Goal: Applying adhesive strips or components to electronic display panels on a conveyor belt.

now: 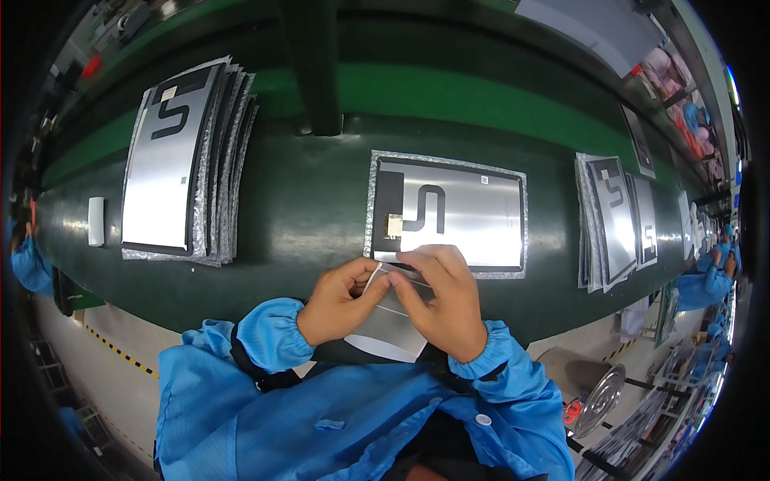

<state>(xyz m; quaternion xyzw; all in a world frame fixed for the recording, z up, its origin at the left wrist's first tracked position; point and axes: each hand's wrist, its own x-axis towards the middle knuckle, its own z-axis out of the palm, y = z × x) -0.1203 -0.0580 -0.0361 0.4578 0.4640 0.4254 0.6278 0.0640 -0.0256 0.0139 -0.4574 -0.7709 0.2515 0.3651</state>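
The left hand (341, 301) pinches the far end of a pale sheet (378, 325) between thumb and forefinger. The right hand (449, 301) is just beside it, its thumb against the sheet and its forefinger bent over the far end; whether those fingers (420, 264) pinch the sheet, I cannot tell. The sheet has thin light lines across it and slants toward the person, over the near edge of the green worktop (301, 208).

Just beyond the hands, a silver panel (475, 216) lies flat on bubble wrap (524, 240), with a black curved mark, a dark band along its left side and a small tan patch. To the left is a tall stack of similar panels (160, 184), with a small white block (96, 221) farther left. More panels (616, 228) are stacked on the right. Blue sleeves (274, 333) cover both forearms.
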